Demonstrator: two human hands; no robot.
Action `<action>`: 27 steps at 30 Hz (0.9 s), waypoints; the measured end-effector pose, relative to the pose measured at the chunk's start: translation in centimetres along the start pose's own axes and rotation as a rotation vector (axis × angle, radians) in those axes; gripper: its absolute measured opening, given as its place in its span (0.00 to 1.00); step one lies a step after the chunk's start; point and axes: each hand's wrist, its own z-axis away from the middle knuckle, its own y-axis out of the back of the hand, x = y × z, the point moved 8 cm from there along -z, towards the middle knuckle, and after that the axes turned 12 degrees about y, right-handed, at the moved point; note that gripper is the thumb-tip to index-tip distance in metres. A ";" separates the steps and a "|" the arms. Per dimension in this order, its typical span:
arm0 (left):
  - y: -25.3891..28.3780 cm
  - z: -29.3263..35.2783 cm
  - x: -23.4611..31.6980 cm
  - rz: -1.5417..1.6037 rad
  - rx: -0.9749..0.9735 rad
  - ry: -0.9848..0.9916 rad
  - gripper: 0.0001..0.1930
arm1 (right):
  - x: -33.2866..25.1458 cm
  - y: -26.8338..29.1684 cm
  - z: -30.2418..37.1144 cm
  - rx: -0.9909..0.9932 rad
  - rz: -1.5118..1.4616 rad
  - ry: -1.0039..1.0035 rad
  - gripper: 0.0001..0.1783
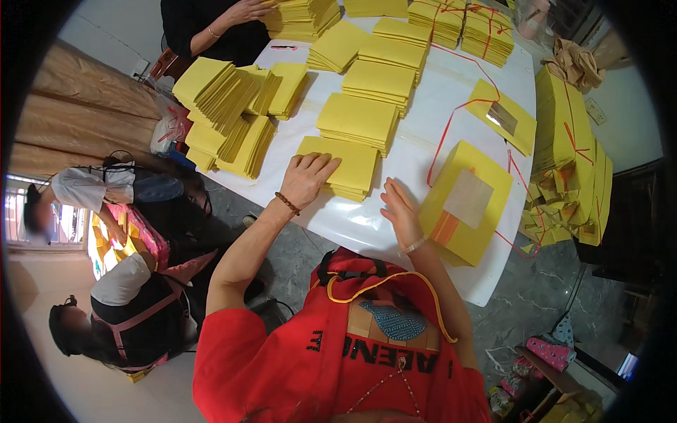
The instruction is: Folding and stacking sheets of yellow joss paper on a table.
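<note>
Well, from my end the biggest thing is a white table (352, 223) reaching out beyond both hands. Past the left hand (309, 176), a row of yellow stacks (379, 81) runs away from it. Just right of the right hand (403, 217) lies a thick yellow pile (495, 187) topped with a pale square (468, 198); I can't tell whether hand and pile touch. The nearest stack (356, 164) sits right under the left hand's fingers, which are bent a little and laid on its top; whether they pinch any of it I can't tell. I see the right hand held open, nothing in its grasp. Smallest, a red string (442, 141) comes down just past the right hand. As I judge it, an uneven push from the left hand could skew the nearest stack, while a careless sweep of the right could snag the string.
</note>
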 end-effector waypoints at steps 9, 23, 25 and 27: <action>-3.8 0.9 -6.1 0.674 -0.423 0.139 0.35 | 6.3 -4.1 -6.6 0.157 -0.030 0.012 0.30; -10.4 3.1 -9.3 1.550 -0.718 0.968 0.39 | 7.2 -2.2 -5.7 0.007 0.005 0.060 0.42; -8.5 2.9 -7.7 1.615 -0.774 0.913 0.41 | 7.2 -2.1 -5.3 -0.010 -0.002 0.157 0.44; -8.9 3.7 -6.8 1.736 -0.844 0.795 0.41 | 7.6 -2.1 -4.5 -0.038 0.022 0.163 0.46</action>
